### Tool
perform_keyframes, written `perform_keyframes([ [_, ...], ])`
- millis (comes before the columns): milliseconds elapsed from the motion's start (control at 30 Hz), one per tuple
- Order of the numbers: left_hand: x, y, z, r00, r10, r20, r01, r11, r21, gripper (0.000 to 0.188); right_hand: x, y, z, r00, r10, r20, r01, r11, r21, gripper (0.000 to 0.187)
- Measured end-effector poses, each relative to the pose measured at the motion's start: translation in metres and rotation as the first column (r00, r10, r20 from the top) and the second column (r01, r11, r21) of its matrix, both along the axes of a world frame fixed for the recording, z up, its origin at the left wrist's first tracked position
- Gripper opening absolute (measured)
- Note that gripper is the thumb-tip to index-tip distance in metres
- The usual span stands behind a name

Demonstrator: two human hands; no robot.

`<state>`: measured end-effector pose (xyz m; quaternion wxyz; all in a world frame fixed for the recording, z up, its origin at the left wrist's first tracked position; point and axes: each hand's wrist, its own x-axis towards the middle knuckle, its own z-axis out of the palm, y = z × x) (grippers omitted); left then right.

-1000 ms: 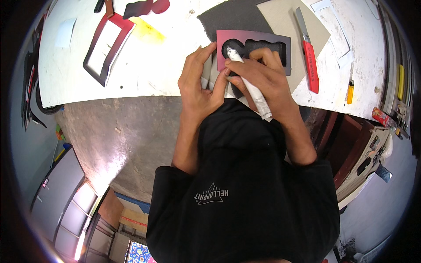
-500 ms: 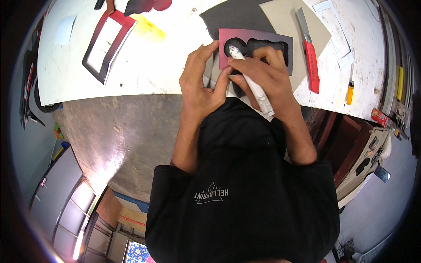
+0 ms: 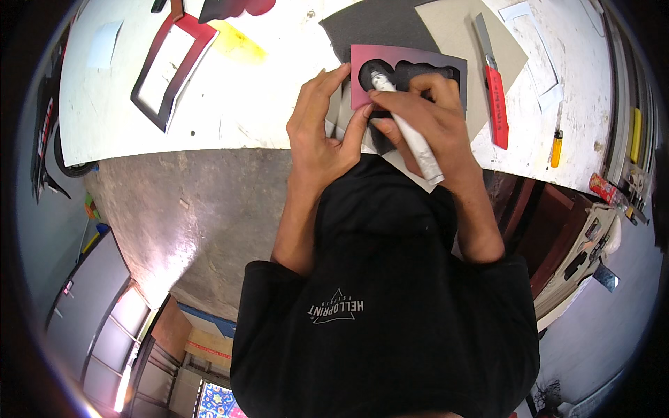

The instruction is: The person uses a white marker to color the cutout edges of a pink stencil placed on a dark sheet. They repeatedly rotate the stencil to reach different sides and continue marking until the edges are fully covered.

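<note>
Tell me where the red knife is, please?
In the head view, the red knife lies right of the right hand, partly across the beige sheet.

I find both arms bent forward, the left forearm (image 3: 296,223) rising nearly upright and the right forearm (image 3: 477,216) leaning inward toward the left. I record the left hand (image 3: 317,125) with its wrist close to straight, fingers grouped, slightly bent and pointing up and to the right. Its thumb is spread from the fingers, leaving a clear gap. I note the right hand (image 3: 435,129) closed in a writing-style grip: index finger reaching left, thumb below it, another finger sharply bent above. The left thumb's tip lies near the right index fingertip; contact unconfirmed.
</note>
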<state>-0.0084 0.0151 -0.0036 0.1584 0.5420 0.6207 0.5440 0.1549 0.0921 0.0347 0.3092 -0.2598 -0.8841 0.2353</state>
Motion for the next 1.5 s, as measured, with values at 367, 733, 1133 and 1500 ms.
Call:
perform_keyframes([
  [367,0.001,-0.001,0.0,1.0,0.0,0.006,0.0,1.0,-0.002,0.053,0.002,0.002,0.0,1.0,-0.005,0.019,0.006,1.0,-0.011,0.029],
  [733,0.0,-0.001,-0.001,1.0,-0.007,0.012,0.007,1.0,0.002,0.053,-0.008,0.0,-0.004,1.0,0.006,-0.002,-0.006,1.0,-0.03,0.036],
  [1133,0.0,-0.002,-0.002,1.0,-0.026,0.014,0.026,0.999,-0.023,0.051,-0.006,0.002,-0.002,0.999,0.009,0.033,-0.007,0.998,-0.061,0.037],
  [1500,0.002,0.0,0.0,1.0,-0.003,0.015,0.003,1.0,0.003,0.05,-0.003,0.006,0.005,1.0,0.028,0.01,-0.028,0.999,-0.019,0.033],
])
